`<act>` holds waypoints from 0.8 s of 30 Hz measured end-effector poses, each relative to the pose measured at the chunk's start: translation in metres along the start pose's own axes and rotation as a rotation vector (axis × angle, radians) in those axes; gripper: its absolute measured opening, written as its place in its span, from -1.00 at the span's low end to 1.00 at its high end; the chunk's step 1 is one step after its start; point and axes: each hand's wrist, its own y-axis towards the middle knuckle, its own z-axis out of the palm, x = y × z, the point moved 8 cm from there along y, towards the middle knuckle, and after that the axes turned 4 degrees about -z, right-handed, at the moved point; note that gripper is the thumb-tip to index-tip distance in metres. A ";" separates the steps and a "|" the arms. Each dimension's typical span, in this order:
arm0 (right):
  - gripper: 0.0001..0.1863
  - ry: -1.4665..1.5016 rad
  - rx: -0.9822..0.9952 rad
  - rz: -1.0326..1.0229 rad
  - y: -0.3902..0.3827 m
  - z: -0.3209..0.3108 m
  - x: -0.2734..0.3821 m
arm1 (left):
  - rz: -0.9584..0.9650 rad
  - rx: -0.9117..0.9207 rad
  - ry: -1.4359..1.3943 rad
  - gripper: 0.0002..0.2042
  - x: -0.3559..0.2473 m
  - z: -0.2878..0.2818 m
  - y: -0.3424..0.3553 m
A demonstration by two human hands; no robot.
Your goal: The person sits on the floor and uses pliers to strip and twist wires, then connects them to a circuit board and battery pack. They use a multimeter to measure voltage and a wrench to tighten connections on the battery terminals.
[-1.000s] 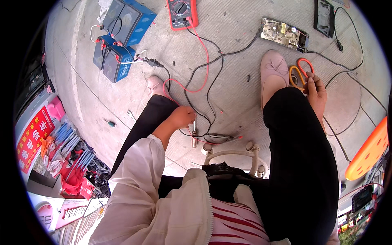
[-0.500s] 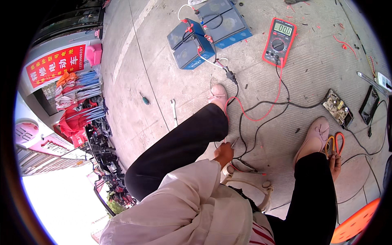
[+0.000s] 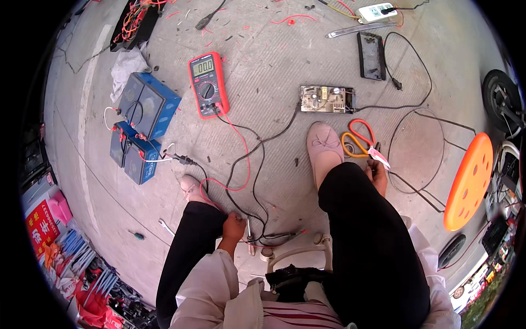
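Observation:
My left hand (image 3: pixel 233 226) is closed beside my left shin; what its fingers hold is hidden. A red test lead (image 3: pixel 248 170) loops from the red-and-black multimeter (image 3: pixel 207 85) down toward that hand. Just right of it lies a screwdriver (image 3: pixel 251 245), and a black probe with a red tip (image 3: pixel 285 235) rests on the ground. By my right knee, my right hand (image 3: pixel 377 175) grips scissors (image 3: pixel 356 148) near the blade end, their orange and red handles pointing away. Beyond my right shoe is an opened charger with a bare circuit board (image 3: pixel 327 100).
Blue batteries (image 3: pixel 149 104) joined by wires stand at left. The charger's empty black casing (image 3: pixel 371 56), a white power strip (image 3: pixel 377 12) and a metal bar (image 3: pixel 359 29) lie at the far right. An orange stool (image 3: pixel 469 181) is at right; a wrench (image 3: pixel 166 227) lies at left.
My view has swung to the right, so the whole scene sits further left and turned. The scissors stay in my right hand, with more of them showing. My left hand remains closed low between my legs.

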 end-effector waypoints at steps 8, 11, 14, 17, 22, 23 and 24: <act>-0.54 -0.487 0.166 -0.329 0.042 0.017 0.082 | 0.088 0.039 0.232 -0.75 -0.030 -0.006 0.012; -0.67 -0.607 0.225 -0.289 0.059 0.029 0.078 | 0.122 0.067 0.104 -0.75 -0.038 -0.006 0.014; -0.74 -0.649 0.205 -0.272 0.067 0.039 0.078 | 0.187 0.086 0.000 -0.81 -0.050 -0.013 0.013; -0.72 -0.597 0.135 -0.170 0.064 0.024 0.091 | 0.079 0.154 -0.113 -0.81 -0.089 -0.032 -0.011; -0.72 -0.664 0.013 0.064 0.055 -0.027 0.050 | 0.100 0.190 -0.155 -0.80 -0.109 -0.041 -0.019; -0.71 -0.694 0.006 0.117 0.053 -0.035 0.029 | 0.102 0.210 -0.145 -0.80 -0.109 -0.037 -0.017; -0.69 -0.713 0.009 0.158 0.050 -0.037 0.026 | 0.093 0.213 -0.152 -0.79 -0.105 -0.039 -0.019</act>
